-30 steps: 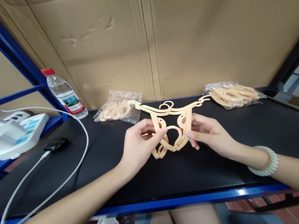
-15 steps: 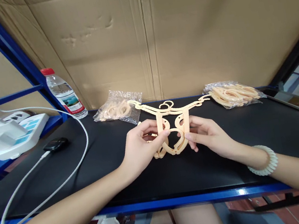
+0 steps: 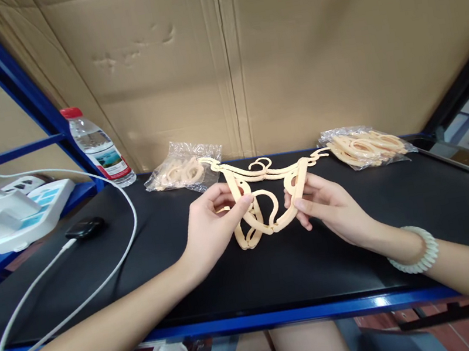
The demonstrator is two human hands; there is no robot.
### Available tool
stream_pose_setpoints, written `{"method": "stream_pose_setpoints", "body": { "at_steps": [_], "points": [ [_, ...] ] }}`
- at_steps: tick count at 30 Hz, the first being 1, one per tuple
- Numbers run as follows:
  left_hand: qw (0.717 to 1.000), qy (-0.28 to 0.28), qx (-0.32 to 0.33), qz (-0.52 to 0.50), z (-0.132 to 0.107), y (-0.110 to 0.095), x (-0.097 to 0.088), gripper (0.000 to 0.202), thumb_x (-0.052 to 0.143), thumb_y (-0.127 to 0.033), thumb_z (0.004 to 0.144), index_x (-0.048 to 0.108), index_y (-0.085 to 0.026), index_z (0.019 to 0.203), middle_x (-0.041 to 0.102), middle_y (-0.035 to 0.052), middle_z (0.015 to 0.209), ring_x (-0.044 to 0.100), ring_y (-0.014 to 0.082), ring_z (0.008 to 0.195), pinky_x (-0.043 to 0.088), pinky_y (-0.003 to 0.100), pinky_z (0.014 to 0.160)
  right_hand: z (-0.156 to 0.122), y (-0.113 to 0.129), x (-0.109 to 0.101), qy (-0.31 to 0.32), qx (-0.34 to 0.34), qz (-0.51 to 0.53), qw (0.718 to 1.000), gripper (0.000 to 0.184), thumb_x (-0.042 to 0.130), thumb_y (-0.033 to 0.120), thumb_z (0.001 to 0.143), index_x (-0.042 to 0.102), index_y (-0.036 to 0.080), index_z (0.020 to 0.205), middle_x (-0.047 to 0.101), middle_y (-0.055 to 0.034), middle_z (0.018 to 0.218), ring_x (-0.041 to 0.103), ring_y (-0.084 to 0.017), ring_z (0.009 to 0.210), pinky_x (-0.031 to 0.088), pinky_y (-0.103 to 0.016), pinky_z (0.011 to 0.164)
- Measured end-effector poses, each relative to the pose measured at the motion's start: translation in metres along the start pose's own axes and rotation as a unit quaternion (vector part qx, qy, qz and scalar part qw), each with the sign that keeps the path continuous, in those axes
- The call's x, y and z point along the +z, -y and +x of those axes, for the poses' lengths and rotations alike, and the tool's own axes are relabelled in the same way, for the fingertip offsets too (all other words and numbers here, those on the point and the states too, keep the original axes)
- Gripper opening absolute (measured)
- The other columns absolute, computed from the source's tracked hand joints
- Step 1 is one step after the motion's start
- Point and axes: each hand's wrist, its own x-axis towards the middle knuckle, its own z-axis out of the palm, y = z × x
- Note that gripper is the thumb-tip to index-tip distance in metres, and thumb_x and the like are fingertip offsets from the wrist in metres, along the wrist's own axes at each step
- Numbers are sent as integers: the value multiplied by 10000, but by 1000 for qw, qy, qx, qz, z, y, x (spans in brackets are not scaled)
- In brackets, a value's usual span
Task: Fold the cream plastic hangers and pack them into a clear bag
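Observation:
Between my two hands is a cream plastic folding hanger [image 3: 272, 227], its arms partly spread and its curved hook in the middle. My left hand [image 3: 211, 226] pinches its left arm between thumb and fingers. Gripping the right arm is my right hand [image 3: 330, 203]. Below and behind the left arm, another folded hanger [image 3: 249, 243] lies on the black tabletop, partly hidden by my left hand and the held hanger. Farther back lies an unfolded hanger [image 3: 272, 173] with its arms stretched wide and hook upward.
Clear bags of folded hangers lie at back left [image 3: 182, 169] and back right [image 3: 367, 146]. A water bottle [image 3: 101, 149] stands at left, near a white power strip [image 3: 43, 205], a black device [image 3: 85, 227] and a looping white cable [image 3: 134, 215]. A phone [image 3: 463, 157] lies far right.
My hands have moved apart, and the held hanger's arms have swung wider open. The folded hanger below it shows more now.

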Motion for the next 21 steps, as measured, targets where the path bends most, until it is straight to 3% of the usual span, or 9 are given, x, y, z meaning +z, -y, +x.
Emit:
{"method": "stream_pose_setpoints", "body": {
  "at_steps": [9,15,21],
  "points": [
    [998,26,34,35,-4,-1,5,169,747,-287,774,669,-160,855,703,35,844,657,152,743,542,236,653,-4,0,8,24,8,-68,997,160,565,293,940,550,211,1076,512,3,850,488,-76,584,472,-223,493],
    [996,32,60,49,-6,-1,6,138,740,-259,780,681,-164,861,714,31,860,673,147,750,542,217,653,-7,-1,9,20,8,-105,994,221,566,326,934,566,220,1128,513,-29,965,535,-87,630,493,-234,506],
    [996,47,57,50,-6,-1,9,169,735,-266,788,680,-156,904,723,28,819,679,146,722,534,207,629,-5,2,13,10,35,-134,990,222,586,361,914,595,182,1044,539,9,764,510,-83,539,473,-218,465]
  ]
}}
